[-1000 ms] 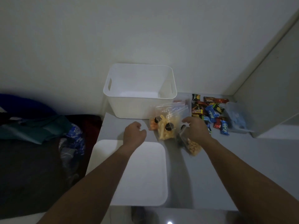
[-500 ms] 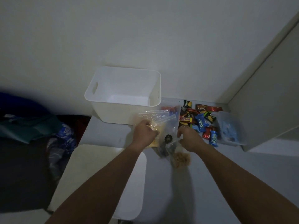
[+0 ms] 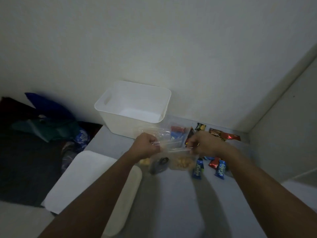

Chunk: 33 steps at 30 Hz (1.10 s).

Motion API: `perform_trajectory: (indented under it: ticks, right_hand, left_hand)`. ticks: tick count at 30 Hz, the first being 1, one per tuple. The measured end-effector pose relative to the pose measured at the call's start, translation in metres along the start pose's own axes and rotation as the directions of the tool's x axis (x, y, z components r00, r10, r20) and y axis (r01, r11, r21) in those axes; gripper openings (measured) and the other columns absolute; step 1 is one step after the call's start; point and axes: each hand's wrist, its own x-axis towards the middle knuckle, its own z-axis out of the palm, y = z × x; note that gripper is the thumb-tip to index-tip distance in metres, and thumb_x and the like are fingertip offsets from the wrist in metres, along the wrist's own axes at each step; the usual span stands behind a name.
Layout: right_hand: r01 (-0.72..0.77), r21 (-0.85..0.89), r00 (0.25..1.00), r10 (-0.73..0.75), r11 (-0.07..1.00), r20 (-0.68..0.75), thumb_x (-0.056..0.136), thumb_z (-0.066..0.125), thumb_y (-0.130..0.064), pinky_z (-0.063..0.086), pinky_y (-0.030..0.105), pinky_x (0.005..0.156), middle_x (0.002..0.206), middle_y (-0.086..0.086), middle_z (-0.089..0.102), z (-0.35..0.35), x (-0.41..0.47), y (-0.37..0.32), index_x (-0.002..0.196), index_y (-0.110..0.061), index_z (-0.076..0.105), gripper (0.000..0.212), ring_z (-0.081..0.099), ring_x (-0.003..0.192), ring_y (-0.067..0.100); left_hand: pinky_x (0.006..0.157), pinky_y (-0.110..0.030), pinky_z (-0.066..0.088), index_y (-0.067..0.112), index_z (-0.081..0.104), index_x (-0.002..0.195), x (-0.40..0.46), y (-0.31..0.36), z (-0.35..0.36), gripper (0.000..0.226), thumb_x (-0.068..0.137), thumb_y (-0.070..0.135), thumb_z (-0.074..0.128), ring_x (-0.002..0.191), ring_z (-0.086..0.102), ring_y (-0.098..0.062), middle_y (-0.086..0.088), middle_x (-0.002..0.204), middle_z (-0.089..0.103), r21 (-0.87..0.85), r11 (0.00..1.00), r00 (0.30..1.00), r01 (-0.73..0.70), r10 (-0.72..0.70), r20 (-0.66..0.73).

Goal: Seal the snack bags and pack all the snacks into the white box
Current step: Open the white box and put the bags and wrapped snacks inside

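My left hand (image 3: 147,146) and my right hand (image 3: 204,143) each pinch one end of the top strip of a clear snack bag (image 3: 173,160). The bag hangs above the grey table (image 3: 171,203) with yellow snacks and a dark item in it. The white box (image 3: 133,109) stands open just behind my hands, against the wall. More clear bags (image 3: 171,133) with red and blue packs lie behind the held one. Small wrapped snacks (image 3: 221,169) are scattered at the right.
The white lid (image 3: 85,182) lies flat at the table's left front. Left of the table sits a dark pile of clothes and bags (image 3: 42,131). A wall runs behind and a cabinet side (image 3: 283,134) closes the right.
My left hand came over from the lid side and took the bag's left end. Both hands have lifted the bag and spread it out between them. The view shifted.
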Motion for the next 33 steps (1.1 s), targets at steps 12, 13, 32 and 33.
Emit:
perform_trajectory:
  ticks: [12,13,32,33]
  right_hand:
    - [0.125,0.41,0.966,-0.017,0.903,-0.256,0.089,0.062,-0.003,0.061,0.034,0.058,0.084,0.016,0.073,-0.128,0.007,-0.078,0.09,0.003,0.065,0.007,0.074,0.071,0.026]
    - [0.14,0.44,0.959,-0.01,0.887,-0.284,0.088,0.063,-0.001,0.061,0.036,0.058,0.084,0.018,0.072,-0.135,0.015,-0.085,0.094,0.004,0.064,0.008,0.074,0.071,0.027]
    - [-0.22,0.422,0.95,0.292,0.88,-0.114,0.083,0.057,0.001,0.061,0.049,0.066,0.097,0.02,0.067,-0.071,0.249,-0.109,0.102,0.006,0.065,0.022,0.072,0.074,0.039]
    - [-0.221,0.4,0.95,0.288,0.89,-0.116,0.083,0.057,0.0,0.061,0.047,0.067,0.098,0.021,0.067,-0.068,0.254,-0.105,0.104,0.006,0.065,0.023,0.072,0.077,0.038]
  left_hand:
    - [0.062,-0.048,0.061,-0.013,0.061,0.09,0.006,0.099,-0.116,0.022,0.085,0.007,0.067,0.071,0.072,-0.028,-0.022,0.083,0.068,-0.231,0.963,0.946,-0.138,0.059,-0.319]
    - [0.062,-0.048,0.061,-0.012,0.061,0.09,0.013,0.103,-0.125,0.021,0.085,0.008,0.067,0.072,0.072,-0.029,-0.022,0.083,0.068,-0.239,0.96,0.933,-0.149,0.056,-0.355]
    - [0.064,-0.051,0.06,-0.004,0.07,0.077,0.217,0.004,-0.107,0.012,0.072,0.006,0.07,0.072,0.071,-0.035,-0.021,0.081,0.071,-0.445,0.867,0.883,0.223,-0.373,-0.285]
    - [0.066,-0.05,0.061,-0.002,0.071,0.075,0.22,0.0,-0.102,0.011,0.071,0.008,0.072,0.075,0.071,-0.035,-0.02,0.081,0.072,-0.457,0.857,0.879,0.237,-0.39,-0.275]
